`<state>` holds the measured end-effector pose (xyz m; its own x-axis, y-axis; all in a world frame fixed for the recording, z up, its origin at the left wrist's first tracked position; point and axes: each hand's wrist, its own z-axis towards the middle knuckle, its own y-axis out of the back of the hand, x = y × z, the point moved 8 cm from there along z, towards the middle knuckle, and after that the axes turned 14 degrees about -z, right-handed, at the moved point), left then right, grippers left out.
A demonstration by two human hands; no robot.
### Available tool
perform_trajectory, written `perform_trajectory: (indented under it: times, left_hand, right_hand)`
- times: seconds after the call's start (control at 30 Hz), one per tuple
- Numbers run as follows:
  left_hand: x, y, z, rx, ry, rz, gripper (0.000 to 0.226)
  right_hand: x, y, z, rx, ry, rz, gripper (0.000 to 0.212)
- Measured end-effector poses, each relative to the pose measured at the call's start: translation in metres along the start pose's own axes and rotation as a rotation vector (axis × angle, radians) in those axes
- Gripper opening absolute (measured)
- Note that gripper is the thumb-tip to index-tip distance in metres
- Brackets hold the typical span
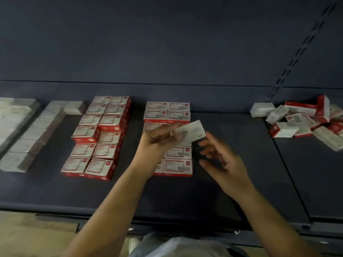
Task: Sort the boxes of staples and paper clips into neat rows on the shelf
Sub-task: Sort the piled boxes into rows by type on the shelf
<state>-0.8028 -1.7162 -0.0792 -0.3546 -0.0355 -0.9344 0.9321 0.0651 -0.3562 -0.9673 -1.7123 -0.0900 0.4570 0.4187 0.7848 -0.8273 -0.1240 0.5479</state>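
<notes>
My left hand [157, 140] pinches a small white box [193, 131] and holds it above the middle block of red-and-white boxes [178, 111]. Just right of the box, my right hand [220, 160] hovers with fingers spread and relaxed, holding nothing; it is blurred. A second double row of red-and-white boxes [100, 138] lies to the left. Further left stand rows of plain grey-white boxes [37, 134]. A loose heap of unsorted boxes [300, 119] sits at the far right of the dark shelf [232, 182].
The shelf's dark back panel [167, 43] rises behind the boxes, with a slotted upright [297, 58] at the right. A seam [285, 164] divides the shelf from the neighbouring section. Bare shelf lies between the middle block and the heap. Floor [27, 236] shows below the front edge.
</notes>
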Motion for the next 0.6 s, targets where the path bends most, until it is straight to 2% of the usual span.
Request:
perform_trajectory:
  times: [0.1, 0.23, 0.43, 0.6]
  left_hand:
    - [-0.018, 0.027, -0.009, 0.049, -0.08, 0.203, 0.053]
    - [-0.044, 0.069, -0.016, 0.014, -0.179, 0.394, 0.054]
    - [-0.085, 0.128, -0.031, 0.026, -0.378, 0.826, 0.062]
    - [-0.116, 0.181, -0.047, -0.009, -0.492, 1.009, 0.059]
  right_hand:
    - [0.017, -0.03, 0.008, 0.03, -0.005, 0.037, 0.068]
    - [0.044, -0.068, 0.017, 0.064, 0.01, 0.018, 0.074]
    - [0.083, -0.129, 0.033, 0.164, 0.009, 0.055, 0.067]
    - [0.123, -0.181, 0.047, 0.231, 0.042, 0.044, 0.065]
